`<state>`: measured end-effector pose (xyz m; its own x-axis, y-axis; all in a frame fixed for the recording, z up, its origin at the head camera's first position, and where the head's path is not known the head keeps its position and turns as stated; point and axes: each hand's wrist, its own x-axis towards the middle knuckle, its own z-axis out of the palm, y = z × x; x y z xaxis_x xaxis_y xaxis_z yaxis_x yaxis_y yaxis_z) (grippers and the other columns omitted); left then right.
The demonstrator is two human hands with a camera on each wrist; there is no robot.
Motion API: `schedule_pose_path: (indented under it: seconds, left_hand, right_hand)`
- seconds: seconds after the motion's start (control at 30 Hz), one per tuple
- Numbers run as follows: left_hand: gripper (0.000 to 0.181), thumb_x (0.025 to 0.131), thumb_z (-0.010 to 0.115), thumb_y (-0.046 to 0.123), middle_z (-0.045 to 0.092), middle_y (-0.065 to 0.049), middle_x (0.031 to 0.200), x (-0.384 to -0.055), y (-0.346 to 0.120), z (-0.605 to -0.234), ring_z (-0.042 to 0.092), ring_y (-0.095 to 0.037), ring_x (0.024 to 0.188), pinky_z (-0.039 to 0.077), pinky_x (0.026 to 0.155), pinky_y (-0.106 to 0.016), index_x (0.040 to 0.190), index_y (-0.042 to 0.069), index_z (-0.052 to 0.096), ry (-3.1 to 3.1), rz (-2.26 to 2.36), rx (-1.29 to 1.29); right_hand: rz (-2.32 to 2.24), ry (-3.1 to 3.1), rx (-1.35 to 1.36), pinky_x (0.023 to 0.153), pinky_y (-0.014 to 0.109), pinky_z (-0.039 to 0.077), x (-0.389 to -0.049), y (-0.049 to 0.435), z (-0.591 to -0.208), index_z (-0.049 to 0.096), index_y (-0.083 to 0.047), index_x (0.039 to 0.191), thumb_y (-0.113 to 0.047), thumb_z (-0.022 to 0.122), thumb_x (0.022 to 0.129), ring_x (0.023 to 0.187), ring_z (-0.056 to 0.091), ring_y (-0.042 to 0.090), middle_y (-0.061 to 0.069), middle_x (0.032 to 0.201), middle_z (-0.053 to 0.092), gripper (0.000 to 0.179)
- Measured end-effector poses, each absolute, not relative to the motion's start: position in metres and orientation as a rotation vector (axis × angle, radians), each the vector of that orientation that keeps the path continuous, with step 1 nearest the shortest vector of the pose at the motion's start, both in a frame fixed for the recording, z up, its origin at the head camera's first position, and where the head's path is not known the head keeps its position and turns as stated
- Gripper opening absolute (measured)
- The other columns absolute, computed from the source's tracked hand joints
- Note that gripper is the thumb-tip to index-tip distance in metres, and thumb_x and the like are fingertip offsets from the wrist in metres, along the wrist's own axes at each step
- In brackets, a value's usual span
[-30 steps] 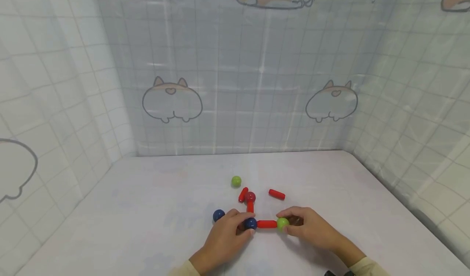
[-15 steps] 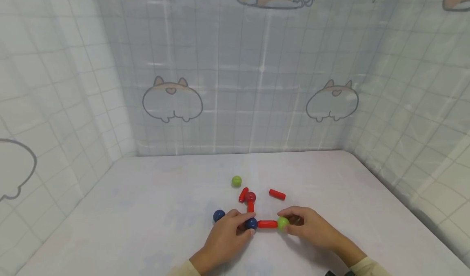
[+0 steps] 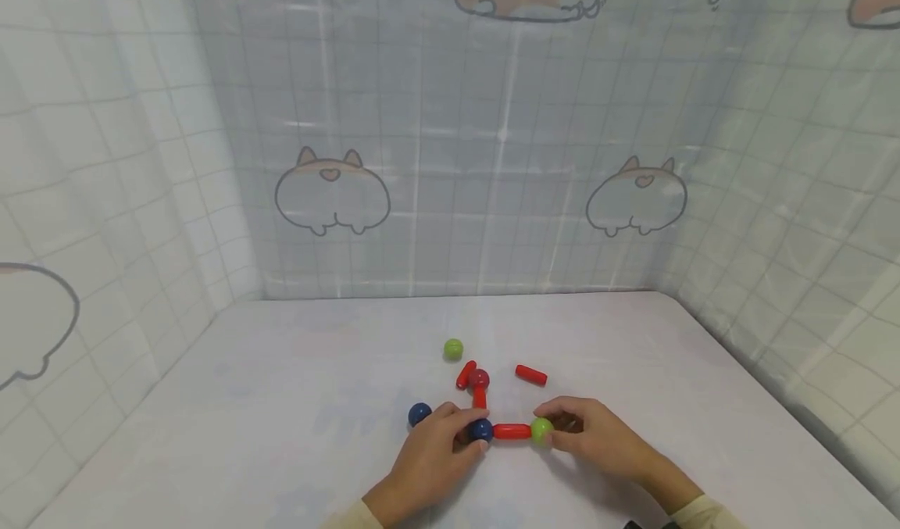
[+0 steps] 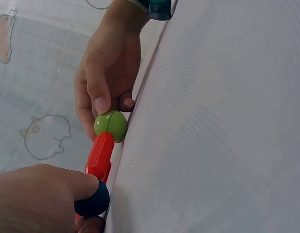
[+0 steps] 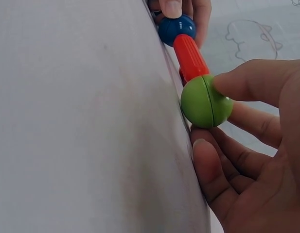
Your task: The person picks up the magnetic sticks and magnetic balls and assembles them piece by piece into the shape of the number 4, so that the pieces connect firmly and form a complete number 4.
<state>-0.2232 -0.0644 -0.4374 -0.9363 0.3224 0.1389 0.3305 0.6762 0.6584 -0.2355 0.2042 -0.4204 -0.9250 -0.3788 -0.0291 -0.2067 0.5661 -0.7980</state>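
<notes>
In the head view my left hand [image 3: 434, 455] pinches a dark blue ball [image 3: 481, 430] between thumb and fingers, low over the table. A red rod [image 3: 512, 431] runs from that ball to a green ball [image 3: 541, 430], which my right hand [image 3: 598, 439] grips by thumb and fingertips. The right wrist view shows a seam around the green ball [image 5: 203, 102] and the ribbed rod [image 5: 190, 57] butted against it. Another red rod [image 3: 480, 398] leads from the blue ball away from me to a red ball [image 3: 479, 379]. My left fingers hide part of the blue ball.
A second blue ball [image 3: 419, 413] lies just left of my left hand, partly covered by it. Farther back are a loose green ball [image 3: 453, 348] and two red rods, one [image 3: 466, 374] beside the red ball, the other [image 3: 530, 374] to the right. Patterned curtains [image 3: 450, 201] enclose the white table [image 3: 281, 373].
</notes>
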Motion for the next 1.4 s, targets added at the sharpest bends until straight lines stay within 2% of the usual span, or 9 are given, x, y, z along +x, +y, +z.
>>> schedule_pose_path:
  seconds: [0.23,0.43,0.73,0.87,1.07,1.2,1.4]
  left_hand:
    - [0.041,0.087,0.079,0.031,0.053,0.009,0.089,-0.223,-0.064,-0.436,0.052,-0.008,0.077,0.051,0.066,-0.021,0.126,0.024,0.071,-2.862,-1.130,-0.563]
    - [0.041,0.087,0.079,0.031,0.053,0.009,0.089,-0.224,-0.066,-0.436,0.052,-0.007,0.077,0.050,0.065,-0.021,0.127,0.025,0.071,-2.862,-1.127,-0.571]
    - [0.041,0.087,0.079,0.031,0.053,0.009,0.090,-0.227,-0.069,-0.433,0.052,-0.008,0.078,0.050,0.064,-0.021,0.127,0.024,0.071,-2.869,-1.104,-0.571]
    - [0.041,0.087,0.079,0.031,0.053,0.009,0.090,-0.228,-0.069,-0.434,0.052,-0.008,0.078,0.050,0.065,-0.021,0.127,0.024,0.071,-2.868,-1.120,-0.569]
    - [0.041,0.086,0.080,0.031,0.052,0.009,0.088,-0.228,-0.069,-0.433,0.052,-0.008,0.076,0.051,0.065,-0.021,0.126,0.024,0.071,-2.860,-1.149,-0.578]
    - [0.040,0.086,0.080,0.030,0.052,0.008,0.088,-0.227,-0.069,-0.434,0.051,-0.008,0.075,0.051,0.065,-0.021,0.125,0.024,0.072,-2.859,-1.165,-0.577]
    - [0.040,0.086,0.079,0.032,0.053,0.009,0.088,-0.228,-0.069,-0.432,0.051,-0.007,0.075,0.051,0.065,-0.020,0.125,0.025,0.072,-2.849,-1.159,-0.589]
  right_hand:
    - [-1.305,2.622,-0.493,0.085,0.033,0.052,-0.238,0.212,-0.418,0.069,-0.011,0.120,-0.026,0.069,0.094,0.098,0.062,0.020,-0.002,0.108,0.068,0.030]
    - [-1.411,2.569,-0.460,0.075,0.030,0.056,-0.243,0.218,-0.418,0.067,-0.006,0.121,-0.022,0.068,0.095,0.097,0.061,0.024,0.004,0.108,0.068,0.031]
    - [-1.529,2.574,-0.385,0.069,0.030,0.054,-0.257,0.220,-0.419,0.066,-0.002,0.121,-0.022,0.068,0.096,0.080,0.062,0.025,0.009,0.100,0.068,0.032]
    - [-1.534,2.646,-0.324,0.069,0.030,0.053,-0.265,0.220,-0.418,0.067,-0.001,0.119,-0.017,0.069,0.095,0.079,0.063,0.023,0.008,0.099,0.069,0.029]
    - [-1.547,2.722,-0.116,0.075,0.032,0.054,-0.293,0.221,-0.419,0.068,-0.006,0.117,-0.014,0.066,0.095,0.088,0.062,0.020,0.004,0.105,0.068,0.023]
    - [-1.535,2.731,-0.153,0.075,0.032,0.055,-0.311,0.217,-0.422,0.068,-0.005,0.117,-0.015,0.067,0.095,0.092,0.062,0.020,0.004,0.106,0.067,0.024]
    - [-1.363,2.785,-0.193,0.079,0.033,0.055,-0.325,0.199,-0.419,0.070,-0.012,0.117,-0.021,0.072,0.092,0.091,0.061,0.018,-0.001,0.102,0.067,0.026]
